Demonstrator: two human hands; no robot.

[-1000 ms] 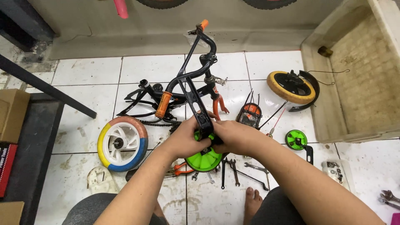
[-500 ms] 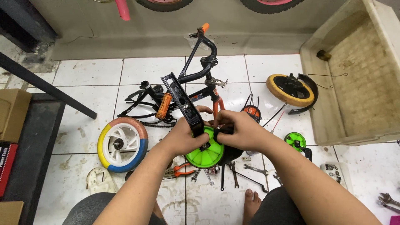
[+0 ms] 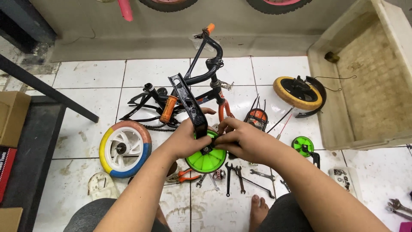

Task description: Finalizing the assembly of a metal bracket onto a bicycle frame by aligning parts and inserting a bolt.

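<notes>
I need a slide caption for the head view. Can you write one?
Both hands, left and right, grip a green training wheel on its black bracket above scattered wrenches.

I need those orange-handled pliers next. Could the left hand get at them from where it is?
Probably yes: the pliers lie on open tile just below the left hand, nothing covering them, though the hand's grip is now on the green wheel.

Both forearms reach forward; left hand point(image 3: 185, 139) and right hand point(image 3: 240, 139) meet, fingers curled.
</notes>
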